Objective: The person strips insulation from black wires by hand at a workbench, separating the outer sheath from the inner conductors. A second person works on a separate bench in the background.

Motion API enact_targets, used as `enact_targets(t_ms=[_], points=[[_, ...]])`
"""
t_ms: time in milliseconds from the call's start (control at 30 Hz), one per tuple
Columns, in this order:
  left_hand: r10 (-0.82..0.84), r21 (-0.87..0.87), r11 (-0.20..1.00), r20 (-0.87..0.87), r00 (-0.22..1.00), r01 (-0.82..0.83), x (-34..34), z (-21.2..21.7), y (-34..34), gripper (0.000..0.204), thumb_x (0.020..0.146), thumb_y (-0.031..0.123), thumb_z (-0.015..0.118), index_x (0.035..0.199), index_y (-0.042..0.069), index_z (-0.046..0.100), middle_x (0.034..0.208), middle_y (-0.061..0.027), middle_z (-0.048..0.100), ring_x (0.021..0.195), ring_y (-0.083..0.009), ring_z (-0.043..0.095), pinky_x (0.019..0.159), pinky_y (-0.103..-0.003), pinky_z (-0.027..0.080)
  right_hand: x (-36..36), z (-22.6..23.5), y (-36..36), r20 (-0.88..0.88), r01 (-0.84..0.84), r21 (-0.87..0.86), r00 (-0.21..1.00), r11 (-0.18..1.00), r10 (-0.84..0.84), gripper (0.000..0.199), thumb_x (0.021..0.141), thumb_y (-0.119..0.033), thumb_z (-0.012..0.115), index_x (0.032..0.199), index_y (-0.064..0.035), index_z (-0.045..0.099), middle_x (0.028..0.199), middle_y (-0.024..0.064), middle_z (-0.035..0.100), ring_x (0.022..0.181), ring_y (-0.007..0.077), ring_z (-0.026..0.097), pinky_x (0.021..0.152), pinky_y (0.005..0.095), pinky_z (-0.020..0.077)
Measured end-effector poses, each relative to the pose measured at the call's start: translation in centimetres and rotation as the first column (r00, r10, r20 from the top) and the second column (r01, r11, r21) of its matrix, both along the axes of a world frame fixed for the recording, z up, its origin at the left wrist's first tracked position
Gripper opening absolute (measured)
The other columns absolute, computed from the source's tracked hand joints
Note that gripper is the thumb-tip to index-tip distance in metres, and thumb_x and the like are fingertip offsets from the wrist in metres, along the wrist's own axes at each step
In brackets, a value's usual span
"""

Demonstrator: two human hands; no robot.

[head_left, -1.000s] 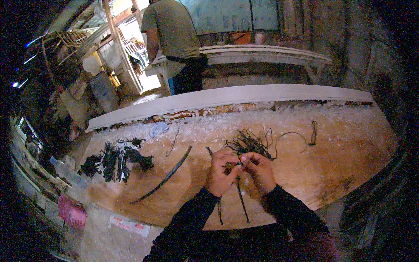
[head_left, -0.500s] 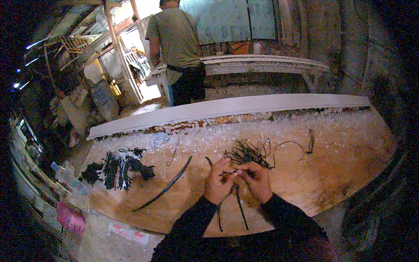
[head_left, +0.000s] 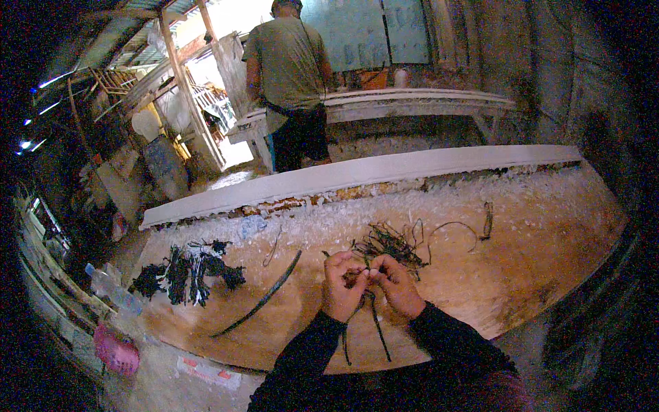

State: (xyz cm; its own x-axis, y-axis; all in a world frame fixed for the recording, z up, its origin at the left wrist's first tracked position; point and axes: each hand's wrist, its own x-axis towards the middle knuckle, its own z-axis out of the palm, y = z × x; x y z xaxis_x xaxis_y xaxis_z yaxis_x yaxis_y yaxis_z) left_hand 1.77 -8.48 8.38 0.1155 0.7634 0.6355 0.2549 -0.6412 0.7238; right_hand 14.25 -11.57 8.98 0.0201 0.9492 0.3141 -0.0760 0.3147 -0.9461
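Observation:
My left hand [head_left: 341, 286] and my right hand [head_left: 395, 283] meet over the wooden worktable [head_left: 542, 261], fingertips pinched together on thin dark strips [head_left: 376, 323] that hang down below them toward me. Just beyond the hands lies a loose tangle of dark strips [head_left: 388, 242]. Both forearms are in dark sleeves and enter from the lower edge.
A heap of dark bundled pieces [head_left: 189, 269] lies at the table's left, a long thin dark strip [head_left: 264, 296] beside it. A pale plank [head_left: 357, 175] borders the far side. A person in a green shirt [head_left: 288, 75] stands beyond with their back turned. A pink object [head_left: 115, 351] hangs low left.
My hands stay together on the strips, shifting only slightly. The view has tilted a little, so the table and person sit differently in frame.

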Motion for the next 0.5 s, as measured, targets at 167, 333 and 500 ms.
enact_targets(t_ms=[167,333,500], points=[[-0.177,-0.205,0.953,0.224,0.958,0.224,-0.4,-0.1,0.7,0.03,0.071,0.002,0.062,0.094,0.002,0.042,0.096,-0.0091,0.05,0.084,-0.0208,0.055,0.075,-0.028,0.044,0.6,0.9,-0.2,-0.35,-0.297,-0.23,0.914,0.927,0.206,0.007,0.083,-0.014,0.051,0.086,-0.0089,0.046,0.086,0.0019,0.051,0.079,0.0136,0.052,0.074,0.0266,0.0429],[-0.211,-0.391,0.832,0.432,0.877,0.393,-0.4,-0.8,0.6,0.032,0.073,0.001,0.061,0.096,0.004,0.04,0.082,-0.0054,0.055,0.077,-0.0156,0.055,0.071,-0.028,0.044,0.9,1.9,-0.7,-0.492,-0.403,-0.331,0.845,0.853,0.208,0.007,0.083,-0.012,0.051,0.088,-0.0079,0.049,0.096,0.0037,0.054,0.083,0.0161,0.054,0.077,0.0274,0.0436],[-0.252,-0.28,0.889,0.36,0.898,0.361,-0.6,-1.6,1.7,0.013,0.075,0.002,0.058,0.086,0.002,0.051,0.082,-0.0055,0.056,0.073,-0.0148,0.055,0.063,-0.027,0.046,1.1,1.3,-0.2,-0.664,-0.536,-0.267,0.704,0.801,0.25,0.015,0.081,-0.01,0.052,0.095,-0.0032,0.05,0.102,0.0055,0.054,0.089,0.0173,0.054,0.083,0.03,0.0445]])
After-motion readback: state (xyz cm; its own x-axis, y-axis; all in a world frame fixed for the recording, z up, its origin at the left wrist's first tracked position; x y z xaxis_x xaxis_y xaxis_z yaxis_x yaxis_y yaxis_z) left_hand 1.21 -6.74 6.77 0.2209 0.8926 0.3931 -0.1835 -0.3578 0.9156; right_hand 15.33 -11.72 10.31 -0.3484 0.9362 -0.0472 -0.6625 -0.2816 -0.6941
